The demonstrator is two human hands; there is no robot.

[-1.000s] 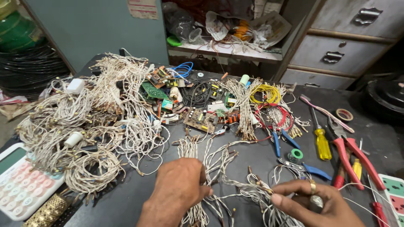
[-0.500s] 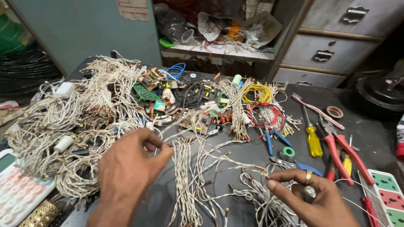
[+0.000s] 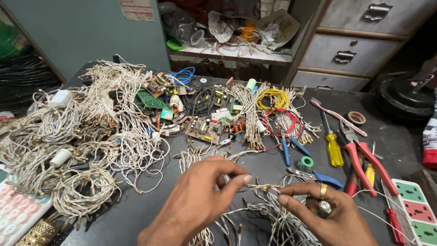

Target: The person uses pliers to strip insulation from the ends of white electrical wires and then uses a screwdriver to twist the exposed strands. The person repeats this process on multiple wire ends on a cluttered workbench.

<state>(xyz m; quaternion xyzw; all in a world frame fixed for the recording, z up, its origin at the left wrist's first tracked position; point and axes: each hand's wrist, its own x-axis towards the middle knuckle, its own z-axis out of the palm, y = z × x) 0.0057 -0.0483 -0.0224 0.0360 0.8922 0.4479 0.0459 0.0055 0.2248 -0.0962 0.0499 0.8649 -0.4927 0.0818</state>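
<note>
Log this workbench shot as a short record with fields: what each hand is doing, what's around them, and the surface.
Left hand: left hand pinches a thin white wire strand between thumb and fingertips
Right hand: right hand, ring on one finger, pinches the same strand from the other side
Under the hands: loose white wire bundle
Left of the hands: big tangle of white wire strings
Behind: circuit boards, yellow wire coil
Right: yellow screwdriver, red-handled pliers
Surface: dark table

Left hand (image 3: 200,200) back from wire pile — now pinching white wire (image 3: 266,187) w/ right hand (image 3: 327,214)
</note>
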